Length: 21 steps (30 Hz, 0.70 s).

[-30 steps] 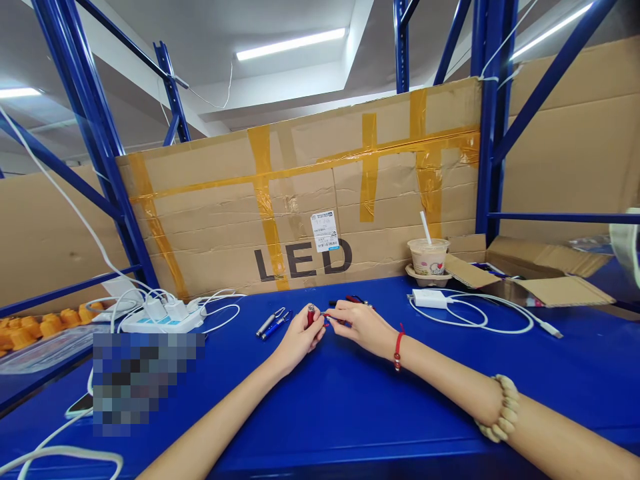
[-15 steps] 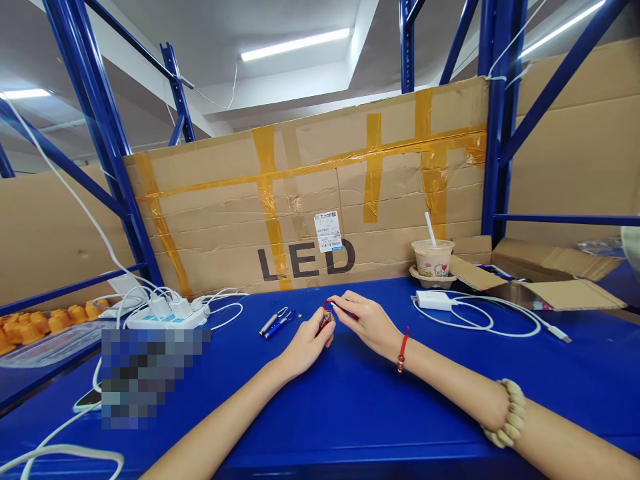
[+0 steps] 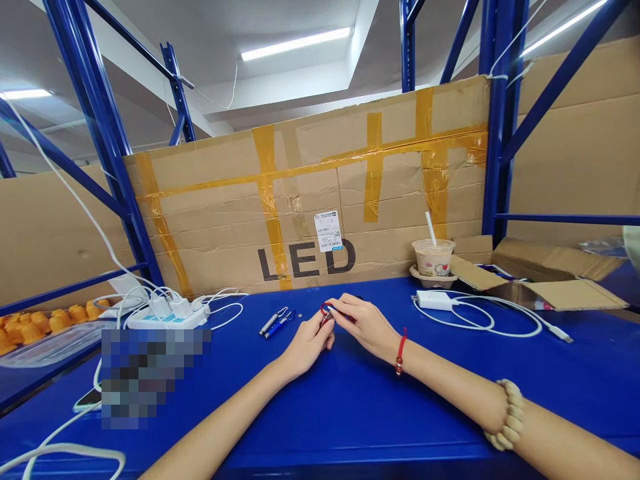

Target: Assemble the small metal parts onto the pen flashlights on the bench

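Observation:
Above the middle of the blue shelf, my left hand (image 3: 306,343) is closed around a small red keychain flashlight (image 3: 326,319), mostly covered by fingers. My right hand (image 3: 365,323) touches it from the other side, fingers pinched at the red clip on its upper end. Just left of my hands lie two similar keychain flashlights with carabiner clips, a silver one (image 3: 273,321) and a blue one (image 3: 278,327). Near them sits a tiny round piece (image 3: 300,316), too small to identify.
A power strip (image 3: 167,321) with plugs and white cables is at left, beside a blurred-out patch. Towards the right are a white charger (image 3: 434,300) with its cable, a drink cup (image 3: 433,257) with a straw, and an opened carton (image 3: 545,293). Cardboard (image 3: 225,227) stands behind.
The red clip sits closer between both hands, its loop showing more rounded. My right hand has shifted slightly to the left; my left hand stays nearly still.

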Motion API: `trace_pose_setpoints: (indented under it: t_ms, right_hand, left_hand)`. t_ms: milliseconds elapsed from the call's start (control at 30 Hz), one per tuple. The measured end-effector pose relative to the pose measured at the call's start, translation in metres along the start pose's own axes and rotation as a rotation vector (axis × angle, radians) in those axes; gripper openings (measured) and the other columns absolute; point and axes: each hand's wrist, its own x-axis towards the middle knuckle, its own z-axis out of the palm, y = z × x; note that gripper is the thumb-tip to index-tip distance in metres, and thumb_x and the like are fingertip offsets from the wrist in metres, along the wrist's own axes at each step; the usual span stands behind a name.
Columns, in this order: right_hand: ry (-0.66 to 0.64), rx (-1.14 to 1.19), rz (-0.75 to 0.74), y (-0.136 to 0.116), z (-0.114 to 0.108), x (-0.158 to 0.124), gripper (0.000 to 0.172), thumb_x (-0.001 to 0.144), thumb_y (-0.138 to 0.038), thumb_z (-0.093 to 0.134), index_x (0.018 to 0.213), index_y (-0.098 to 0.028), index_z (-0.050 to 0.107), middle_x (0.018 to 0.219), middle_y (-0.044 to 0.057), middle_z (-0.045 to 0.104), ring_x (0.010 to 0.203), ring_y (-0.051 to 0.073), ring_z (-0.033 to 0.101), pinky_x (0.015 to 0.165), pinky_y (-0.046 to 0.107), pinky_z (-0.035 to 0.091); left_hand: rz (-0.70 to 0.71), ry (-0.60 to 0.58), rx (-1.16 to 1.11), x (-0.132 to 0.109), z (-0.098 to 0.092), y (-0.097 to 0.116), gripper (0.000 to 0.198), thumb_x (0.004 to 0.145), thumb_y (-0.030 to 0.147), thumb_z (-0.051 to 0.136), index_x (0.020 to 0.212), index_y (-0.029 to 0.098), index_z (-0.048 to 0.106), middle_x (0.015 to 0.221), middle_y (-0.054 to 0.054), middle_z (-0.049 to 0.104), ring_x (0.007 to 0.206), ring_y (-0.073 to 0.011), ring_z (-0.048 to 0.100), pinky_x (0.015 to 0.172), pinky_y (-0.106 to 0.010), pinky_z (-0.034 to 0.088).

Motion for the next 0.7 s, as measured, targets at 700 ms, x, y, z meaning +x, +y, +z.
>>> trace_pose_setpoints:
  t_ms: [700]
  right_hand:
    - [-0.258,-0.133,0.287,0.006,-0.002,-0.002,0.044,0.087,-0.041,0.038,0.125,-0.023,0.046,0.099,0.002,0.058,0.075,0.013,0.055,0.067,0.027,0.041]
  left_hand:
    - [-0.118,0.116,-0.173,0.008,-0.016,-0.006,0.039,0.08,0.049,0.044,0.083,0.011,0.046,0.052,0.005,0.033,0.046,-0.0044,0.028,0.043,-0.017,0.02]
